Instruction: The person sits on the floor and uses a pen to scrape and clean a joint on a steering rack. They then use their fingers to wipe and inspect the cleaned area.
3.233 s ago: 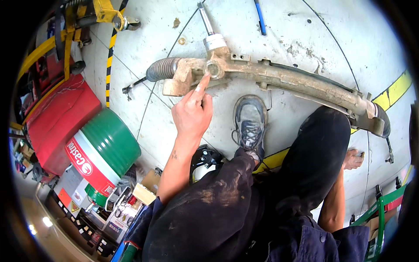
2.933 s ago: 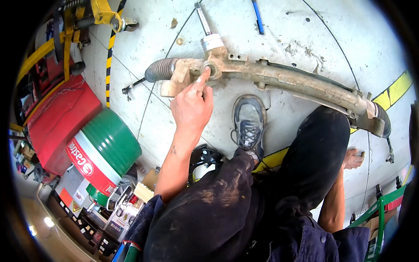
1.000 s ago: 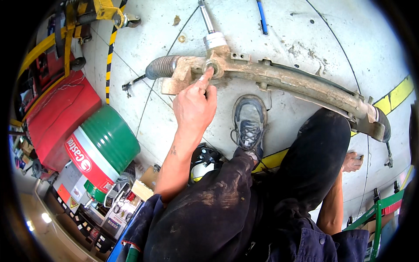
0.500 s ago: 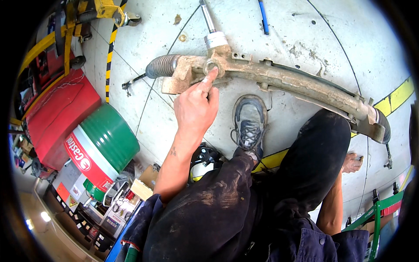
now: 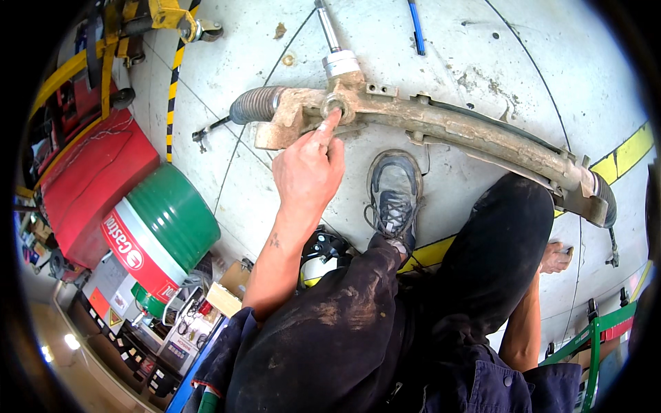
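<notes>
A dirty steering rack (image 5: 475,129) lies across the floor in front of me. My left hand (image 5: 310,168) points with a stretched index finger, its tip on the round fitting (image 5: 337,104) near the rack's left end. The other fingers of that hand are curled in and hold nothing. From the rack's housing a shiny metal shaft (image 5: 328,27) sticks up and away. A ribbed rubber boot (image 5: 256,105) and a tie rod (image 5: 210,129) are at its left end; another boot (image 5: 606,199) is at the right. My right hand (image 5: 555,257) is beside my right knee, empty, fingers loosely bent and partly apart.
My shoe (image 5: 394,189) stands just below the rack. A blue pen (image 5: 416,27) lies beyond it. At left are a green drum (image 5: 172,210), a red cabinet (image 5: 103,182) and a yellow wheeled frame (image 5: 169,14). A green metal frame (image 5: 595,344) is at lower right.
My left hand has shifted very slightly to the left, with its fingertip still on the round fitting. The rack and my right hand have not moved.
</notes>
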The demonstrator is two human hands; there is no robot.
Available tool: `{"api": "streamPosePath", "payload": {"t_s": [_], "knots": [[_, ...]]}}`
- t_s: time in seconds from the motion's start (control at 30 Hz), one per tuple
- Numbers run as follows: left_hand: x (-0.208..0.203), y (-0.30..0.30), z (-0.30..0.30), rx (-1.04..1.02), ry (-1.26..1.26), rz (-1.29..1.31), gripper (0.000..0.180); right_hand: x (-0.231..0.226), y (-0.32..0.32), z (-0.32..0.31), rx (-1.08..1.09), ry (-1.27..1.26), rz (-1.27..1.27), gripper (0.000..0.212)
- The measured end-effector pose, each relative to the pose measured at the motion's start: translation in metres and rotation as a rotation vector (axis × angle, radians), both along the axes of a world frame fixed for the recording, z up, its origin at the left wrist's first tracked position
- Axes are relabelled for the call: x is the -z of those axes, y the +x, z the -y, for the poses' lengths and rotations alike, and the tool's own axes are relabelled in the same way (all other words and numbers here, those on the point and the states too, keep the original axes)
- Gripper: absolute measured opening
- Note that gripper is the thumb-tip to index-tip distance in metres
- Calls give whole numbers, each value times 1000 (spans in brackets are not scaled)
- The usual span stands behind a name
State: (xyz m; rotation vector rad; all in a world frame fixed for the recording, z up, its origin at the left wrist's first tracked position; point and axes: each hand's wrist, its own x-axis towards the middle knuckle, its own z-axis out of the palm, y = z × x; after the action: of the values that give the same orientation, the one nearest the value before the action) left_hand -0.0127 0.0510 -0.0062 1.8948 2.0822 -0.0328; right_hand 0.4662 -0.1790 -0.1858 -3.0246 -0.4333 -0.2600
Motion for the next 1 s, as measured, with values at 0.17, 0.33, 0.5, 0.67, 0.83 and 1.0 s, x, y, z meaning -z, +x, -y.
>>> {"api": "streamPosePath", "payload": {"t_s": [0.17, 0.33, 0.5, 0.67, 0.83, 1.0], "knots": [[-2, -3, 0, -81, 68, 112, 36, 2, 3, 3, 10, -2, 2, 52], [-7, -2, -4, -116, -22, 81, 35, 5, 5, 5, 15, -2, -6, 52], [-1, -4, -1, -33, 44, 112, 36, -1, -1, 1, 10, 19, -42, 52], [0, -2, -2, -94, 1, 107, 35, -2, -2, 1, 27, 7, -43, 53], [-1, -2, -5, -135, 9, 93, 36, 6, 6, 7, 24, 16, -18, 55], [4, -6, -2, -47, 78, 99, 37, 7, 6, 7, 18, -4, -5, 55]]}}
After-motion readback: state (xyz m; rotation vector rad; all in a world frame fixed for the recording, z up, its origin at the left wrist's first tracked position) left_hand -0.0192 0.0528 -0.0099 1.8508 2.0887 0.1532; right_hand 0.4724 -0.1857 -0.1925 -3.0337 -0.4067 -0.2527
